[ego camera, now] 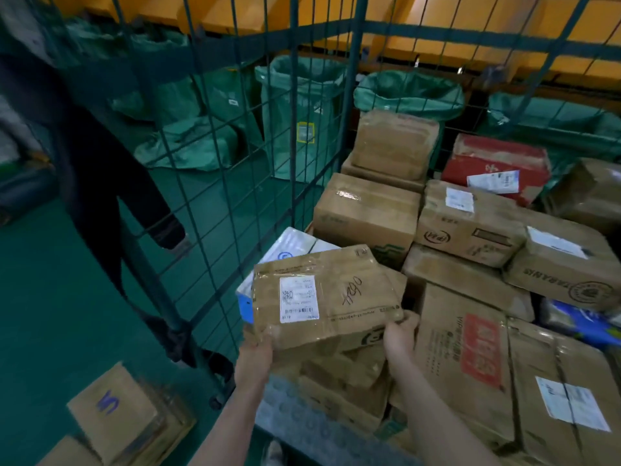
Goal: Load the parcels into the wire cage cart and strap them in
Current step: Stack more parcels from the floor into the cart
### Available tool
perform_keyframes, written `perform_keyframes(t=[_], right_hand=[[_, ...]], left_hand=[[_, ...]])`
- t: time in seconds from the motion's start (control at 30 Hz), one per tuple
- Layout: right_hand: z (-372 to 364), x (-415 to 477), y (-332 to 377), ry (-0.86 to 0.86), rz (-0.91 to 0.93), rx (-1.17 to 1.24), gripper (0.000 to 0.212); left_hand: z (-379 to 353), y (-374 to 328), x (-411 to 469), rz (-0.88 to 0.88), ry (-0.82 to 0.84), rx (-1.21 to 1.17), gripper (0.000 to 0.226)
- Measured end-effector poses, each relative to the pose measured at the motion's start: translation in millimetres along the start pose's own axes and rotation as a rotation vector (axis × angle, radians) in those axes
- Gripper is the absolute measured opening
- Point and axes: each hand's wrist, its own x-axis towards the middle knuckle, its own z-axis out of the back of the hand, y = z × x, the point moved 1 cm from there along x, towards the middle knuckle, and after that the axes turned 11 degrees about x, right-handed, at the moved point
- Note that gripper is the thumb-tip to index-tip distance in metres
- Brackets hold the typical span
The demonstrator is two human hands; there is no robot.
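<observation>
Nearest, on the green floor outside the cart, two floor boxes (114, 408) lie stacked, not yet loaded. Beside them the cart's (208, 163) studded deck (292, 418) shows bare at the near edge.

Just over that edge both hands carry one flat parcel (322, 294). The left hand (260, 334) grips its near-left corner, thumb on top and fingers hidden underneath. The right hand (401, 331) is curled round its near-right edge. The parcel hangs label up, tilted, above crumpled cartons in the cart's near-left corner; I cannot tell whether it touches them. Behind it a white box (285, 250) leans against the mesh wall.

Further in, brown boxes (366, 213) are stacked across the cart, with a red box (497, 166) toward the back. Through the left mesh stands another person (100, 183) in dark clothes, and beyond the cart a row of open green sacks (302, 105).

By my reckoning, loading is well along: the cart holds many boxes, this parcel is about to be set down, and at least the floor boxes remain. I see no strap anywhere, so strapping looks untouched.
</observation>
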Motion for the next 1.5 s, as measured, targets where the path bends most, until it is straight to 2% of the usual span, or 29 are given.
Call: perform_keyframes(t=[0.03, 0.17, 0.3, 0.37, 0.43, 0.5, 0.6, 0.67, 0.77, 0.9, 1.1, 1.33, 1.5], right_hand=[[-16.6, 14.2, 6.7, -0.003, 0.027, -0.009, 0.044], [-62.6, 44.4, 27.1, 0.013, 0.055, -0.129, 0.058], [-114.6, 56.8, 35.1, 0.179, -0.001, -0.155, 0.076], [-128.9, 58.3, 31.6, 0.253, -0.013, -0.164, 0.081], [-136.4, 60.6, 28.7, 0.280, -0.014, -0.213, 0.087], [-140.1, 72.7, 20.8, 0.278, 0.024, -0.250, 0.092], [-143.3, 70.7, 28.0, 0.286, 0.038, -0.334, 0.087], [-147.6, 70.7, 34.7, 0.303, 0.049, -0.413, 0.084], [-156.8, 82.7, 38.4, 0.311, 0.082, -0.480, 0.083], [-167.2, 83.8, 42.4, 0.319, 0.102, -0.580, 0.081], [-168.1, 75.1, 36.2, 0.290, 0.116, -0.582, 0.075], [-163.7, 64.5, 45.8, 0.294, 0.125, -0.623, 0.048], [-149.3, 53.9, 56.8, 0.325, 0.158, -0.659, 0.042]], left_hand=[[2.8, -7.2, 15.0, -0.016, 0.027, 0.114, 0.048], [0.0, -38.7, 39.0, -0.045, 0.266, 0.214, 0.032], [-17.8, -80.5, 66.2, -0.104, 0.430, 0.374, 0.032], [-21.9, -95.9, 70.0, -0.128, 0.480, 0.454, 0.025], [-21.2, -110.1, 77.2, -0.203, 0.410, 0.450, 0.025], [-15.9, -126.4, 86.8, -0.293, 0.231, 0.468, 0.030], [-4.8, -144.6, 101.8, -0.336, -0.020, 0.484, 0.020], [3.2, -146.7, 117.6, -0.328, -0.090, 0.537, 0.032], [10.9, -141.2, 132.3, -0.308, -0.061, 0.643, 0.050], [14.0, -130.1, 130.7, -0.253, 0.039, 0.526, 0.066], [13.9, -135.3, 117.8, -0.225, 0.046, 0.450, 0.057], [12.2, -142.3, 96.9, -0.166, -0.053, 0.370, 0.052], [5.9, -133.6, 77.2, -0.090, -0.084, 0.010, 0.050]])
